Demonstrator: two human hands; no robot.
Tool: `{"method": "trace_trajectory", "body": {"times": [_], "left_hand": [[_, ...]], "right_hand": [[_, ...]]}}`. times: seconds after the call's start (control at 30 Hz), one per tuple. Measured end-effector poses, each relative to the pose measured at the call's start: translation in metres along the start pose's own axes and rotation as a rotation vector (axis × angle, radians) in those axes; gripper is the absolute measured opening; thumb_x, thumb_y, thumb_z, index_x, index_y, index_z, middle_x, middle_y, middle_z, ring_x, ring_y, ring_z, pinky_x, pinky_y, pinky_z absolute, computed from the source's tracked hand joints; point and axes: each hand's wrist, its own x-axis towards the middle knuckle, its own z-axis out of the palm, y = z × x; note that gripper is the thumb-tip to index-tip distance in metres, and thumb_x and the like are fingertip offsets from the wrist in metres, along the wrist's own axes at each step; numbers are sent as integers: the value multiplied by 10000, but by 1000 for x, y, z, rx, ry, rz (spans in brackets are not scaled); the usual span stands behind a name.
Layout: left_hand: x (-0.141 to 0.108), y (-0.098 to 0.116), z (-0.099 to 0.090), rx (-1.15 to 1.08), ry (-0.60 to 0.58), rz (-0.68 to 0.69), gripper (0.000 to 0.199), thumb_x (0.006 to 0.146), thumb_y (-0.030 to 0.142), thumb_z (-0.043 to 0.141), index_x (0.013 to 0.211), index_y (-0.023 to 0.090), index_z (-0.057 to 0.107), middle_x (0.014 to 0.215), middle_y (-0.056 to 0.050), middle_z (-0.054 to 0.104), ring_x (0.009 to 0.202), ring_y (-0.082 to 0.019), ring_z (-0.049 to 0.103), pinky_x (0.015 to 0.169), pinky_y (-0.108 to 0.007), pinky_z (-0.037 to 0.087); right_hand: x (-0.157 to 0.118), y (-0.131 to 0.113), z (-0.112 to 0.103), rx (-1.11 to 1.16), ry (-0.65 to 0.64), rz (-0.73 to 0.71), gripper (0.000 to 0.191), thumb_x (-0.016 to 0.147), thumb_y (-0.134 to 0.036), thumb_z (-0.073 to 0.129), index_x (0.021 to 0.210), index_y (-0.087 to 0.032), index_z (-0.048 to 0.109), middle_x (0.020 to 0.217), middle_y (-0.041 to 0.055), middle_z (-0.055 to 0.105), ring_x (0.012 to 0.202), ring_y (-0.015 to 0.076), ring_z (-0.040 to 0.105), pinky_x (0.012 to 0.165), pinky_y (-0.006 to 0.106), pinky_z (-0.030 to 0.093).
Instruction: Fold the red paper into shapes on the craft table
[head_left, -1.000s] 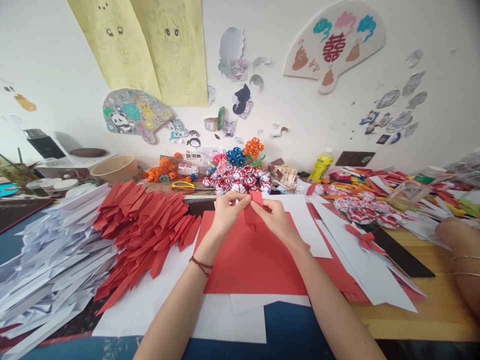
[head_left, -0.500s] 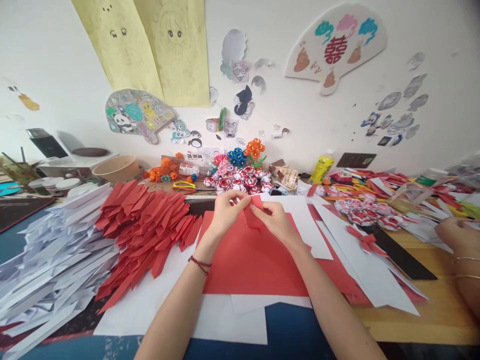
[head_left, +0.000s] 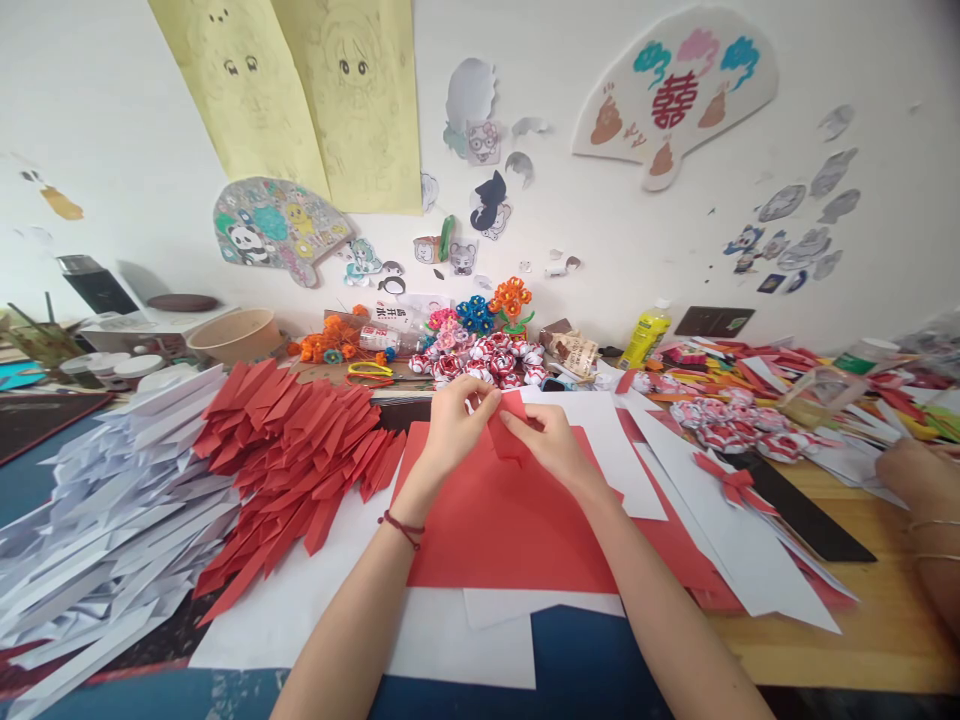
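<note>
Pinching the strip (head_left: 510, 422), the two hands hold it above the red sheet (head_left: 517, 530), near that sheet's far edge. The left hand (head_left: 459, 425), at the strip's 9 o'clock, has thumb and forefinger tips closed on its upper left edge, the two curving into a small loop. The right hand (head_left: 553, 440), at 3 o'clock, has thumb and forefinger nipped shut on its right side. The strip is red and folded, its lower end pointing towards 6 o'clock. How the other fingers press is hard to tell.

Beneath the red sheet, white paper (head_left: 465, 645) shows at 6 o'clock. The red pile (head_left: 300, 450) lies at 9 o'clock, with the white pile (head_left: 135, 500) beyond it, towards 8. At 12 o'clock sit red-and-white flowers (head_left: 495, 355), blue ones (head_left: 475, 314) and orange ones (head_left: 511, 297) just behind. A folded red piece (head_left: 736, 484) rests on white paper at 4 o'clock; further out, another person's hand (head_left: 916, 475) is at the right edge.
</note>
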Motion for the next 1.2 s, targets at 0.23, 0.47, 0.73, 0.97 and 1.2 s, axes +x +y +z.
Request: {"method": "trace_trajectory", "body": {"times": [0.23, 0.47, 0.73, 0.97, 1.2], "left_hand": [[-3, 2, 0, 186, -51, 65, 227, 933, 323, 470, 788, 185, 577, 774, -6, 644, 670, -121, 543, 629, -243, 366], [-7, 5, 5, 494, -50, 110, 250, 978, 329, 372, 823, 194, 515, 802, -25, 615, 732, -159, 555, 619, -263, 306], [-9, 9, 4, 532, -111, 120, 275, 983, 355, 357, 819, 199, 514, 769, -14, 610, 700, -154, 555, 586, -258, 269], [-9, 10, 4, 469, -27, 67, 287, 958, 383, 419, 749, 201, 492, 671, 2, 574, 609, -141, 510, 567, -255, 245], [-7, 3, 5, 354, -38, 5, 302, 946, 426, 445, 750, 203, 498, 653, 23, 556, 594, -128, 472, 565, -246, 242]], "right_hand": [[0, 1, -1, 77, 27, 11, 405, 862, -469, 545, 605, -182, 422, 615, -26, 337, 578, 103, 291, 522, 255, 220], [1, 4, -1, 39, 42, -5, 421, 858, -438, 555, 588, -194, 343, 609, -38, 262, 576, 93, 247, 511, 255, 180], [1, 1, -1, 37, 40, -18, 445, 857, -447, 554, 582, -200, 307, 602, -40, 256, 569, 89, 242, 507, 257, 172], [1, 2, -1, 22, 37, -21, 450, 861, -473, 547, 581, -197, 328, 609, -38, 270, 578, 94, 252, 518, 260, 184], [1, -1, -2, 43, 33, -8, 445, 866, -490, 540, 592, -194, 354, 625, -35, 282, 584, 97, 256, 524, 259, 196]]}}
